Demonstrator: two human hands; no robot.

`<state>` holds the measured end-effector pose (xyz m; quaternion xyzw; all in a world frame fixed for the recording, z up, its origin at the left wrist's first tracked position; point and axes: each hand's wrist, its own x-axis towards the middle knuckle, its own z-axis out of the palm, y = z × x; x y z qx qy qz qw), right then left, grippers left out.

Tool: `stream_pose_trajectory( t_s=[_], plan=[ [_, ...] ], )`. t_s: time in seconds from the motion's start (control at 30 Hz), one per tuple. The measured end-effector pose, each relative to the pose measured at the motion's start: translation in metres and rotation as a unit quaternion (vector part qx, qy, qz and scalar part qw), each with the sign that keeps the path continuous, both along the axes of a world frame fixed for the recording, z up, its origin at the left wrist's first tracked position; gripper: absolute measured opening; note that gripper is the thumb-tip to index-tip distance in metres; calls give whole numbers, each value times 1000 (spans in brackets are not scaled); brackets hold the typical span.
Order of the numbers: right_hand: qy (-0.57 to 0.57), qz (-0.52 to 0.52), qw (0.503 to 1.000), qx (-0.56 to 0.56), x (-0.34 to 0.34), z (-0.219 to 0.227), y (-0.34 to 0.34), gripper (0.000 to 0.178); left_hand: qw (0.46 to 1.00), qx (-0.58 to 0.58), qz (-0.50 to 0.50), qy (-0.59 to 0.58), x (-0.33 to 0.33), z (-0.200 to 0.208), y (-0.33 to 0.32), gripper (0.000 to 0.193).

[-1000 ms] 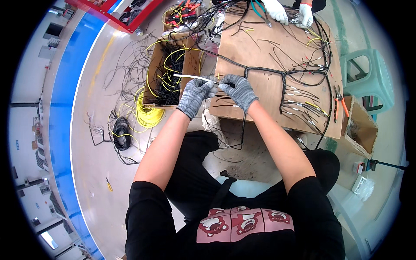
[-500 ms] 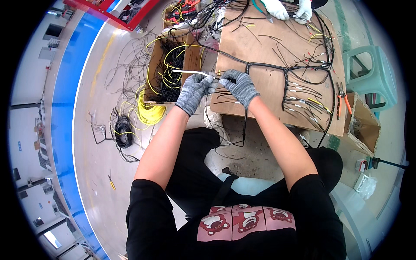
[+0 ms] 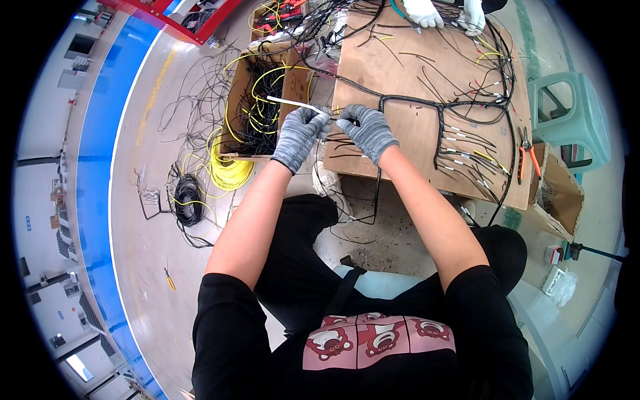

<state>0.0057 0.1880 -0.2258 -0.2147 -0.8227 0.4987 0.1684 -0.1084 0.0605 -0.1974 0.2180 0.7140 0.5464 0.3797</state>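
Both hands wear grey knitted gloves and meet close together at the left edge of a brown board. My left hand is closed on a thin white strip, probably sleeve tubing, which sticks out leftward over a carton. My right hand pinches what looks like the end of a thin black wire, facing the left fingertips; the fingers partly hide it. The black wire harness lies across the board, its many branches carrying white, red and yellow marks.
The carton at left holds black and yellow wires. Coils of yellow wire and black cable lie on the floor. Orange-handled cutters rest on the board's right side, near a green stool. A co-worker's white-gloved hands work at the far edge.
The white strip has tilted slightly, with my hands staying nearly in place. Across the board, the co-worker's gloved hands have shifted a little.
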Motion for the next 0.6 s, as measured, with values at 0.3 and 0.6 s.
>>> stream_pose_trajectory(
  t_s=[0.3,0.6],
  plan=[
    [10,-10,1000,8,0,4,-2,14,1000,-2,10,-4,-1,-2,1,16],
    [20,-18,999,-34,1,3,-1,14,997,16,13,-72,0,-4,2,18]
  ],
)
